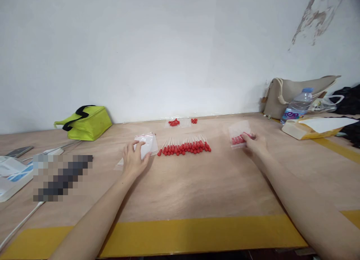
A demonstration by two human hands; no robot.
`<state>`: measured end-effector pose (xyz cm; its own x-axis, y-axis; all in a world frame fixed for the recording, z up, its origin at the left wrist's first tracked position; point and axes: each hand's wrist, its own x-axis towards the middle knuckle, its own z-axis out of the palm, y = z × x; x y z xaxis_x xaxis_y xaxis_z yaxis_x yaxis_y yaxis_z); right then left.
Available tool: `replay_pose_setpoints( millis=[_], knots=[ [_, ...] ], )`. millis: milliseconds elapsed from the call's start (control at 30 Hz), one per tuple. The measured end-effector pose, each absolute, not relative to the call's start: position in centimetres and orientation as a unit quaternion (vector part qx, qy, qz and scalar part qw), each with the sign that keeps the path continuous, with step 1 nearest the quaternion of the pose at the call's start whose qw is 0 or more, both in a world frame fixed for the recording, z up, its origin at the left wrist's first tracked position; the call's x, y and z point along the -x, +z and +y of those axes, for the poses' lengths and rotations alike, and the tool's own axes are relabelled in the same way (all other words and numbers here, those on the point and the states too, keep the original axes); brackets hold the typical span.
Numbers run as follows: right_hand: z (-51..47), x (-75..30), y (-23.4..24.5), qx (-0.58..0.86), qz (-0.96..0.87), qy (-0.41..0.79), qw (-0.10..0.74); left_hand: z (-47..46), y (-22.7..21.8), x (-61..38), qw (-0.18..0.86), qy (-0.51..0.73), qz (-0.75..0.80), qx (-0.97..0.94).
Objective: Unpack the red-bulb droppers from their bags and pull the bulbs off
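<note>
My left hand (133, 159) rests over a small stack of clear plastic zip bags (150, 144), its fingers spread and touching the bags. At the right, my right hand (256, 144) has its fingers closed on the edge of a clear zip bag (238, 129) with several red-bulbed pieces in it. Between the hands lies a row of droppers (184, 147), with red bulbs toward me and thin pale stems pointing to the wall. Behind them a clear bag (184, 123) lies by a few small red pieces (174, 122), with more red pieces (194, 121) beside it.
A lime-green bag (91, 123) stands at the back left. A phone (20, 151), a white power strip (17, 185) and cables lie on the left. On the right are a water bottle (298, 104), a beige bag (281, 97) and an opened carton (312, 129).
</note>
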<state>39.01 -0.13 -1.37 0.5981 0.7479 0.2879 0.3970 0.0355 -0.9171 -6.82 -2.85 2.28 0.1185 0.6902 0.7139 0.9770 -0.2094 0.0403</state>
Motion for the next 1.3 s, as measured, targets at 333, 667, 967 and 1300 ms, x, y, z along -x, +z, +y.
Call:
replay_pose_setpoints(
  millis=[333,667,967,1300],
  knots=[
    [-5.7,-27.7,1.3,0.388,-0.489,0.6,0.501,-3.6,1.9,4.1,0.111,-0.42,-0.45,0.781],
    [-6.6,-23.2,0.1,0.423,-0.5,0.636,0.408,-7.0,2.2,0.5,-0.099,-0.302,-0.285,0.904],
    [-7.9,-22.7,0.8,0.431,-0.475,0.669,0.376,-7.4,1.3,-0.5,-0.187,-0.219,-0.25,0.924],
    [-7.8,-22.3,0.0,0.462,-0.473,0.633,0.403,-5.1,2.2,-3.5,-0.036,-0.226,-0.198,0.953]
  ],
)
